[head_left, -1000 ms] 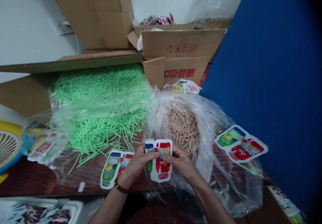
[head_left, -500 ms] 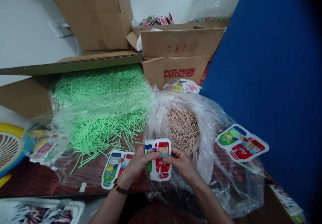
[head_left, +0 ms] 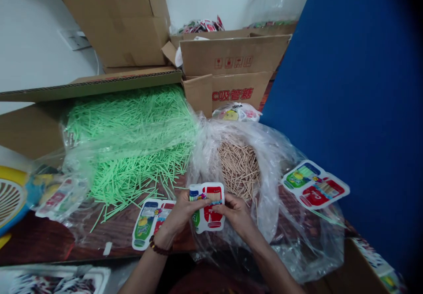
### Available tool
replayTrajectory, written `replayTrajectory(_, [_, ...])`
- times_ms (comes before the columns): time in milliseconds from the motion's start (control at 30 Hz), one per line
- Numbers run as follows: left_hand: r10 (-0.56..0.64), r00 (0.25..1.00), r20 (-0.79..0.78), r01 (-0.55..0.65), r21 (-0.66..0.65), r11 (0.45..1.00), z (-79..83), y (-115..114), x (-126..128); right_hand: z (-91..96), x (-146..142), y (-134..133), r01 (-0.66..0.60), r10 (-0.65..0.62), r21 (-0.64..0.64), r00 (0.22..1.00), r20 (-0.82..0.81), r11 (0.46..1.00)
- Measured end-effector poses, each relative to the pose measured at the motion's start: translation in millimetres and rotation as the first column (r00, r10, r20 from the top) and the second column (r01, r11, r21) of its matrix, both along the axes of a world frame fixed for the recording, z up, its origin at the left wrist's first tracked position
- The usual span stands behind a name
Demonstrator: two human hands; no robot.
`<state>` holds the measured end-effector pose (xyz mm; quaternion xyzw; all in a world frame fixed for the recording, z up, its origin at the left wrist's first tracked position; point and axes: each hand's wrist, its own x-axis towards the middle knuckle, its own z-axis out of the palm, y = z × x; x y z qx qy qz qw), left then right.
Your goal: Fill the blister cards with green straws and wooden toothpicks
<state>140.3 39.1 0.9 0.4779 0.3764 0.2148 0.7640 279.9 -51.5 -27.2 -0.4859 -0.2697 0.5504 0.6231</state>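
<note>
Low in the middle of the head view, a bottle-shaped candy-stick packet [head_left: 214,219] with a red cola side and a green side is between my hands. My left hand [head_left: 181,211] grips its left side, the thumb lying across the front. On the right edge, my right hand [head_left: 236,213] pinches it with thumb and fingers. Brown sticks show in the packet's upper window. Just behind lies a heap of loose brown sticks [head_left: 240,168] in a clear plastic bag [head_left: 269,197]. A similar packet [head_left: 143,228] lies beside my left wrist, partly covered by it.
Green sticks [head_left: 142,166] spill from a plastic-lined carton [head_left: 29,126] at the left. Another packet [head_left: 317,186] lies on the right. Cardboard boxes [head_left: 231,60] stand behind, a blue panel [head_left: 340,91] rises at the right, and a yellow-blue fan [head_left: 11,197] is far left.
The camera view has shifted slightly. Both hands stay on the packet, whose lower end now looks tipped a little, while the thumbs have barely moved.
</note>
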Motion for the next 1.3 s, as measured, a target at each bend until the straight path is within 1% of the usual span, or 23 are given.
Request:
replayTrajectory(100, [0.026,0.999,0.027,-0.025,-0.036,0.999,-2.9,-0.3,0.5,-0.5,2.3,-1.5,0.033,-0.033,-0.012,0.999,0.023,0.999])
replayTrajectory(200, [0.034,0.999,0.026,-0.034,-0.037,0.999,-5.2,1.0,1.0,-2.0,4.2,-2.1,0.014,-0.014,0.004,1.000,0.003,1.000])
replayTrajectory(333, [0.001,1.000,-0.005,-0.001,0.004,1.000,-4.8,-0.4,4.5,-1.1,4.8,-0.9,-0.004,0.006,0.038,0.998,-0.067,0.999])
replayTrajectory(400, [-0.029,0.999,-0.040,0.031,0.046,0.998,-4.3,-3.6,7.2,2.6,6.4,-1.5,0.035,-0.033,0.037,0.998,-0.054,0.999])
replayTrajectory(433, [-0.036,0.997,-0.062,0.041,0.074,0.996,-4.4,-5.4,8.5,5.5,8.6,-2.8,0.057,-0.056,0.036,0.998,-0.014,0.998])
replayTrajectory(500, [-0.036,0.995,-0.096,0.049,0.131,0.990,-5.2,-8.4,10.6,13.9,17.4,-8.8,0.098,-0.102,0.035,0.986,0.130,0.995])
replayTrajectory(533, [-0.024,0.995,-0.098,0.039,0.158,0.987,-5.9,-9.1,11.3,19.2,24.3,-13.6,0.127,-0.132,0.038,0.966,0.221,0.991])
replayTrajectory(600, [-0.043,0.997,-0.071,0.055,0.185,0.981,-7.1,-9.0,12.3,31.4,42.8,-27.1,0.228,-0.235,0.065,0.893,0.383,0.972])
replayTrajectory(633, [-0.041,0.997,-0.063,0.053,0.209,0.976,-7.3,-8.5,12.7,37.6,53.9,-35.3,0.300,-0.309,0.093,0.842,0.443,0.949])
replayTrajectory(700, [-0.040,0.997,-0.072,0.057,0.254,0.966,-6.7,-7.5,13.4,48.7,78.1,-52.6,0.453,-0.462,0.152,0.726,0.509,0.879])
replayTrajectory(733, [-0.040,0.996,-0.083,0.061,0.267,0.962,-5.9,-7.5,13.6,52.7,90.6,-60.7,0.521,-0.527,0.176,0.664,0.531,0.835])
replayTrajectory(767, [-0.046,0.994,-0.095,0.070,0.274,0.959,-5.1,-8.0,13.8,55.1,103.1,-67.9,0.595,-0.594,0.204,0.589,0.548,0.778])
replayTrajectory(833, [-0.057,0.992,-0.116,0.088,0.281,0.956,-3.8,-10.1,13.8,53.9,127.3,-78.6,0.701,-0.692,0.262,0.440,0.573,0.663])
replayTrajectory(867, [-0.058,0.991,-0.123,0.092,0.284,0.954,-3.7,-11.5,13.4,50.0,138.8,-81.9,0.742,-0.732,0.289,0.374,0.570,0.604])
replayTrajectory(933, [-0.050,0.991,-0.127,0.085,0.286,0.954,-5.1,-14.3,11.4,36.2,159.4,-85.8,0.802,-0.792,0.322,0.278,0.544,0.503])
replayTrajectory(967, [-0.040,0.991,-0.126,0.075,0.281,0.957,-6.7,-15.6,9.4,26.9,168.4,-87.0,0.829,-0.820,0.325,0.248,0.516,0.456])
replayTrajectory(1000, [-0.028,0.992,-0.125,0.061,0.271,0.961,-8.8,-16.7,6.7,16.6,176.3,-88.0,0.852,-0.835,0.308,0.235,0.497,0.423])
replayTrajectory(1033, [-0.011,0.992,-0.123,0.043,0.259,0.965,-11.3,-17.5,3.4,6.0,183.0,-89.1,0.871,-0.842,0.272,0.244,0.481,0.408])
replayTrajectory(1100, [0.022,0.991,-0.131,0.009,0.232,0.973,-17.3,-18.4,-5.3,-13.7,192.8,-92.2,0.899,-0.839,0.158,0.300,0.454,0.407])
replayTrajectory(1167, [0.051,0.987,-0.155,-0.017,0.215,0.976,-23.0,-17.9,-16.0,-28.2,198.0,-96.2,0.914,-0.830,0.092,0.312,0.462,0.395])
replayTrajectory(1233, [0.091,0.975,-0.202,-0.040,0.240,0.970,-27.2,-15.6,-28.3,-35.7,200.2,-100.8,0.923,-0.815,0.088,0.283,0.506,0.375])
replayTrajectory(1300, [0.167,0.950,-0.264,-0.073,0.330,0.941,-29.8,-11.3,-42.7,-36.4,200.8,-105.2,0.929,-0.796,0.104,0.242,0.555,0.355])
